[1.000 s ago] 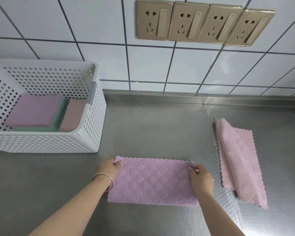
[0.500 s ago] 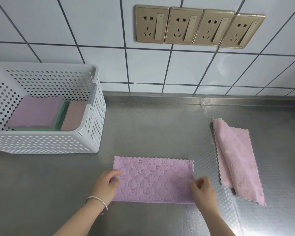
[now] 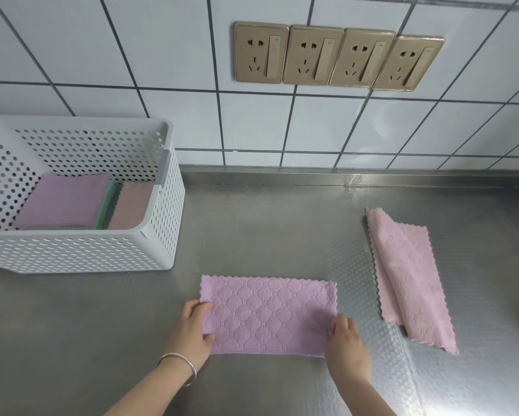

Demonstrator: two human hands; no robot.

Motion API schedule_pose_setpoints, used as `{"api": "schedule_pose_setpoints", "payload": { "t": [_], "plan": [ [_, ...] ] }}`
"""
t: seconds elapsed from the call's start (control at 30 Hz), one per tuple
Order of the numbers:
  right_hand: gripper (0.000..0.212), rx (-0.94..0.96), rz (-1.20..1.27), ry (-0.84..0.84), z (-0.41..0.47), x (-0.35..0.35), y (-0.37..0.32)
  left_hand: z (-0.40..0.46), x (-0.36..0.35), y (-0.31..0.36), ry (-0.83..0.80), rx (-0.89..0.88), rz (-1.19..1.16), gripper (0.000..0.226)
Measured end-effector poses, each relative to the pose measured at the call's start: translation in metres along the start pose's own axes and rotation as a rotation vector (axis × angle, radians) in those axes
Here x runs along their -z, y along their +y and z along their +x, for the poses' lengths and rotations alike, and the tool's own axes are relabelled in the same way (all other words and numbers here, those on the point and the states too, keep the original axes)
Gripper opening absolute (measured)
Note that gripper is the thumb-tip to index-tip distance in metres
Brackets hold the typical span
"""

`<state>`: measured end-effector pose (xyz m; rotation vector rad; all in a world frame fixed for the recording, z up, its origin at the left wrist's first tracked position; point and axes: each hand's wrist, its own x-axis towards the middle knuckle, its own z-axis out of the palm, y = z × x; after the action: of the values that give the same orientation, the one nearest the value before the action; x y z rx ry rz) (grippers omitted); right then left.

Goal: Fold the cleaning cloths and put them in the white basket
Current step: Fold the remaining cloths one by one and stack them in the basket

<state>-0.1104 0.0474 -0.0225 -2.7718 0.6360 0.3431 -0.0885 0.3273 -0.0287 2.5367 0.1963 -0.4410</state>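
A lilac quilted cloth (image 3: pixel 268 315), folded into a long strip, lies flat on the steel counter in front of me. My left hand (image 3: pixel 192 331) pinches its left end between thumb and fingers. My right hand (image 3: pixel 345 340) grips its near right corner. A pink cloth (image 3: pixel 408 277) lies loosely folded to the right, touched by neither hand. The white perforated basket (image 3: pixel 150 253) stands at the left and holds folded cloths: a lilac one (image 3: pixel 63 201) on a green one, and a pink one (image 3: pixel 133 205) beside them.
The steel counter (image 3: pixel 267 229) ends at a raised lip below a white tiled wall with a row of gold wall sockets (image 3: pixel 337 55). A silver bangle sits on my left wrist. Bare counter lies between the basket and the pink cloth.
Both hands slid from the far corners of the lilac cloth down its ends towards me. The cloth stayed flat in place. The view tilted up slightly.
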Motion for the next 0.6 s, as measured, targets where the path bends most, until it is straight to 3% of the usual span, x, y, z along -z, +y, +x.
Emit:
{"api": "schedule_pose_setpoints", "payload": {
  "t": [0.03, 0.1, 0.2, 0.37, 0.47, 0.6],
  "plan": [
    [0.005, 0.024, -0.079, 0.028, 0.0, 0.0, -0.001, -0.003, 0.0, 0.002, 0.016, 0.03, 0.004, 0.054],
    [0.028, 0.1, -0.171, 0.145, 0.002, -0.004, -0.005, -0.006, -0.002, 0.003, 0.145, 0.017, 0.079, 0.058],
    [0.049, 0.255, -0.141, 0.255, 0.002, -0.01, -0.026, -0.002, -0.007, 0.011, 0.276, -0.172, 0.268, 0.062],
    [0.053, 0.549, -0.145, 0.056, -0.004, -0.034, -0.068, 0.013, -0.044, 0.038, 0.076, -0.402, 0.527, 0.06],
    [0.059, 0.574, -0.174, -0.006, -0.004, -0.05, -0.066, 0.016, -0.06, 0.035, -0.001, -0.374, 0.545, 0.062],
    [0.061, 0.487, -0.148, 0.003, -0.003, -0.052, -0.041, 0.015, -0.056, 0.018, 0.039, -0.378, 0.533, 0.062]
  ]
}}
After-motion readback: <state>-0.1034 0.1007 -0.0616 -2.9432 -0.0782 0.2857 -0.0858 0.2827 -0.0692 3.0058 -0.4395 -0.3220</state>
